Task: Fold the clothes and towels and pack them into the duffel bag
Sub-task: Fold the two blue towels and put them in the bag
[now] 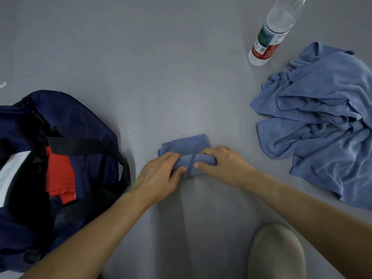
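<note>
Two hands grip a small blue towel lying on a grey surface just below the centre of the view. The towel is folded into a compact bundle, its near edge rolled up thick. The left hand holds the bundle's 9 o'clock end, fingers curled over the top and thumb pressed against the near side. The right hand holds the 3 o'clock end the same way, fingers wrapped over the roll and thumb tip against its front. The two thumbs nearly meet at the middle of the roll.

At 9 o'clock, just beside the left forearm, sits a navy duffel bag, open at the top, with black straps lying across its mouth. Inside it show a red garment and a white item, too blurred to identify.

At 3 o'clock, well apart from the hands, a larger blue towel lies crumpled in a loose heap. At 1 o'clock a clear plastic bottle with a red-and-white label stands near that heap. At 5 o'clock, beneath the right forearm, is a rounded beige shape; I cannot tell what it is.
</note>
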Available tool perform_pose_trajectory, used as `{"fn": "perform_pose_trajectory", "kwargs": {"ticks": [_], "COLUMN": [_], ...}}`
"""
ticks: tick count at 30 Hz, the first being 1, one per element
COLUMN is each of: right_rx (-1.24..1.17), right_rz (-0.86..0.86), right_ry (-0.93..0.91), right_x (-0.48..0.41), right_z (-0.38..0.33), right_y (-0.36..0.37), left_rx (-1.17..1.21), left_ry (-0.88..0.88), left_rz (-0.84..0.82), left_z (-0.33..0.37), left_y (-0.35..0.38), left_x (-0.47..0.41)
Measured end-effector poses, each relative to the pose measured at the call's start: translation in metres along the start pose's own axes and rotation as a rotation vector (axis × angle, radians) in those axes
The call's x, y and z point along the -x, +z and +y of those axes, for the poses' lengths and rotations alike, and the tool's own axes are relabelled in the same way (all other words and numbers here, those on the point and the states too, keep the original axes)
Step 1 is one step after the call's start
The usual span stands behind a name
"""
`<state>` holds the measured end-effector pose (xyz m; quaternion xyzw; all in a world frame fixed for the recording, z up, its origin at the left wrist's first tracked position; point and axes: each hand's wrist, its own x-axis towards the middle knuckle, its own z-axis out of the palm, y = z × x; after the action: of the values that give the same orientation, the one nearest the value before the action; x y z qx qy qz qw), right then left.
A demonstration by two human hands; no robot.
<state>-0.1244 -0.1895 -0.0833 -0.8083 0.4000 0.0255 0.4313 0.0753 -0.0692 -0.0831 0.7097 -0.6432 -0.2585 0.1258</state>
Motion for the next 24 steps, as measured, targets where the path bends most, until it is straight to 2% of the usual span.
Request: {"fn": "perform_pose_trajectory", "kwargs": {"ticks": [3,5,8,10,13,15,17,20,24], "right_rx": [0.038,0.139,0.424,0.585,0.638,0.712,0.738,0.724,0.739], "right_rz": [0.071,0.221,0.431,0.405,0.235,0.143,0.129,0.143,0.222], "right_ry": [0.014,-0.023,-0.290,-0.457,-0.387,-0.321,-0.283,-0.259,-0.401], "right_x": [-0.004,-0.005,0.000,0.002,0.006,0.002,-0.008,-0.025,-0.037], "right_z": [-0.002,-0.001,0.007,0.017,0.026,0.027,0.022,0.014,-0.005], "right_y": [0.005,0.015,0.027,0.032,0.036,0.035,0.032,0.028,0.014], "left_rx": [-0.028,-0.094,-0.157,-0.183,-0.285,-0.341,-0.343,-0.273,-0.140], "left_ry": [-0.068,-0.116,-0.191,-0.212,-0.031,0.094,0.066,0.028,0.052], "left_rz": [0.019,0.071,0.156,0.231,0.381,0.320,0.148,0.044,-0.026], "left_z": [0.003,0.004,0.000,-0.004,-0.001,-0.001,-0.009,-0.019,-0.018], "left_y": [0.001,0.002,0.006,0.009,0.018,0.029,0.035,0.026,-0.009], "left_x": [-0.004,-0.008,-0.012,-0.013,-0.007,0.005,0.012,0.000,-0.022]}}
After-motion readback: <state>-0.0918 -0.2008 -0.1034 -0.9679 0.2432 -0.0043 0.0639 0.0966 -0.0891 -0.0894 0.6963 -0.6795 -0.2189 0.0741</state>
